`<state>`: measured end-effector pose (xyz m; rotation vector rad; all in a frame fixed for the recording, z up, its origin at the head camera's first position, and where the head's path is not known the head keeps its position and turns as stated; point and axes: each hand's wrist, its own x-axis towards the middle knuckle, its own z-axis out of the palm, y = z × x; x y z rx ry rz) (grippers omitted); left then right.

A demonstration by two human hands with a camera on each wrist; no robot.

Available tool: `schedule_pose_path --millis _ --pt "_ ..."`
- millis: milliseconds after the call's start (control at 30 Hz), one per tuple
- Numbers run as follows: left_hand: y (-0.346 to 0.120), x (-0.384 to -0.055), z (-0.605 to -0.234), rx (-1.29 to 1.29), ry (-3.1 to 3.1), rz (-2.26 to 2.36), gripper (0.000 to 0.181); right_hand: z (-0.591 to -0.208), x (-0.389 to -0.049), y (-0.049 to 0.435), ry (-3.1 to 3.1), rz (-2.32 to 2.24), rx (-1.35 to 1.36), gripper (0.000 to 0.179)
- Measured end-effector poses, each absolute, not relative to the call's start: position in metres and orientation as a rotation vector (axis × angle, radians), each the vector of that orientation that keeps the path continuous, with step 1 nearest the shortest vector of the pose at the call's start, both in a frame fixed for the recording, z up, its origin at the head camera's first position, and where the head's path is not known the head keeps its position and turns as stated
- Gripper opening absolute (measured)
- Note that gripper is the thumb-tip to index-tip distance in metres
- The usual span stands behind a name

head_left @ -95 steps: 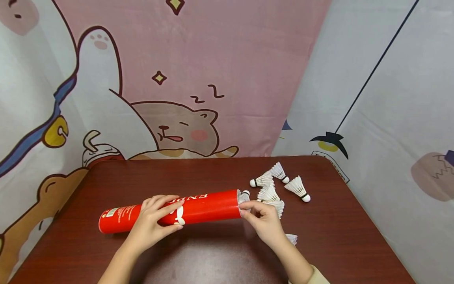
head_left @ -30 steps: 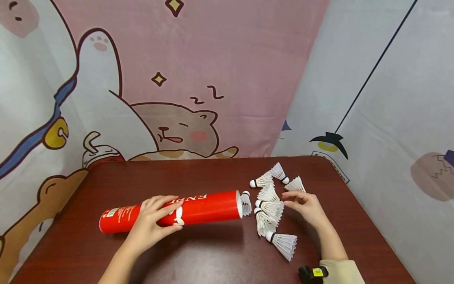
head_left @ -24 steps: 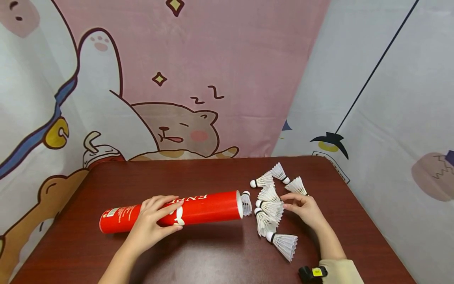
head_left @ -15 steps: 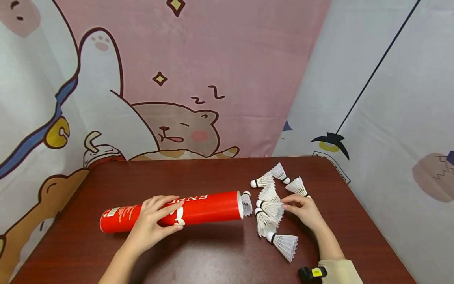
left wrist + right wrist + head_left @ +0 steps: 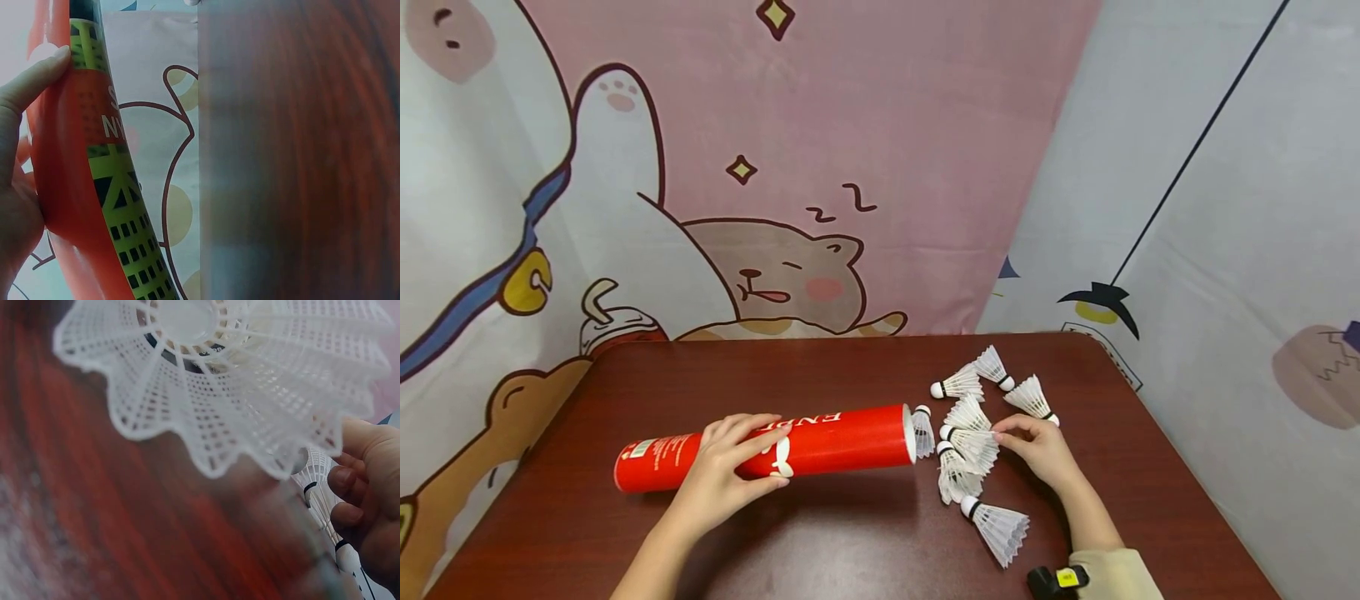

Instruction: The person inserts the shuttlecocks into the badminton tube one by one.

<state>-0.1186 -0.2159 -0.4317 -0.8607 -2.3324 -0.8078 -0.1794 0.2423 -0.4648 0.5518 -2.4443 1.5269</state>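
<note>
My left hand [image 5: 722,467] grips a red shuttlecock tube [image 5: 850,439] from above, thumb on the near side and fingers over the top. The tube lies slanted, its open white-rimmed mouth facing right. In the left wrist view, the thumb lies along the red and green tube [image 5: 62,156]. At the right, my right hand [image 5: 1037,450] pinches the feathered skirt edge of a white shuttlecock [image 5: 973,446] in a small cluster. Just beyond the tube's mouth lies another shuttlecock [image 5: 922,433]. A shuttlecock skirt [image 5: 231,381] fills the top of the right wrist view.
Behind the cluster lie shuttlecocks, including one [image 5: 992,367] at the back and one [image 5: 1032,398] beyond my right hand. Nearer me is a loose shuttlecock [image 5: 996,529]. A printed cloth [image 5: 880,167] hangs behind the brown table [image 5: 760,367].
My right hand has left the tube's mouth and moved right to the cluster, where it now pinches a shuttlecock. The nearest shuttlecock has turned slightly towards me. The left hand stays on the tube.
</note>
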Motion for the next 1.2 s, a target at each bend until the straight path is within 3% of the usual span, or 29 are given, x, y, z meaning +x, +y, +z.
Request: schedule_pose_path --millis 200,833,1200 --pt "-0.216 -0.119 -0.431 -0.861 -2.332 -0.811 0.067 -0.458 -0.176 0.239 -2.421 1.416 0.464 0.004" --pt "-0.216 -0.117 -0.430 -0.859 -2.327 -0.807 0.068 -0.434 -0.170 0.235 -2.194 1.422 0.323 0.010" --pt "-0.216 -0.116 -0.430 -0.850 -2.351 -0.820 0.068 -0.414 -0.163 0.227 -2.069 1.506 0.373 0.015"
